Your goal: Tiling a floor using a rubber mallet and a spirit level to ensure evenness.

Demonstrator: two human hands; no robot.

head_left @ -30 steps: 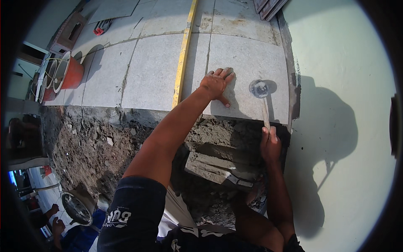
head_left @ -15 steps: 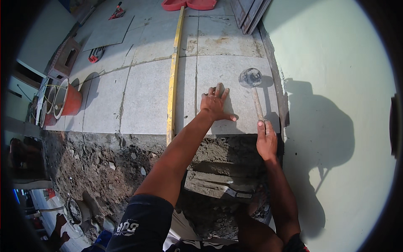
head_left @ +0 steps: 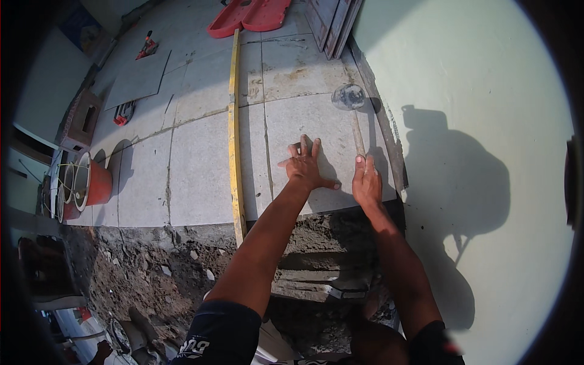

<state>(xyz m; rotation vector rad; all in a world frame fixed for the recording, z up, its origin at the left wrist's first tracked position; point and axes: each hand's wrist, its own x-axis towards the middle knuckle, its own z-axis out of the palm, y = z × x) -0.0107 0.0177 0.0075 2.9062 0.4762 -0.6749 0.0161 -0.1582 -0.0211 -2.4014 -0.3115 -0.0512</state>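
Head view; mallet [head_left: 350,98] juts from right hand [head_left: 368,182]; left hand [head_left: 305,170] on tile [head_left: 286,126]

Right of centre, the right hand [head_left: 368,182] hides the lower end of the mallet [head_left: 356,121], while the palm of the left hand [head_left: 304,170] is out of sight. The upper edge cuts off the red pieces [head_left: 266,13] and the leaning panels [head_left: 331,25]. At lower left another person's hand [head_left: 103,349] is too dark to make out, and at lower right the sleeve [head_left: 431,344] is partly blurred.

White lettering [head_left: 193,348] on dark left sleeve [head_left: 222,328], blue wall poster [head_left: 81,29] too blurred to read
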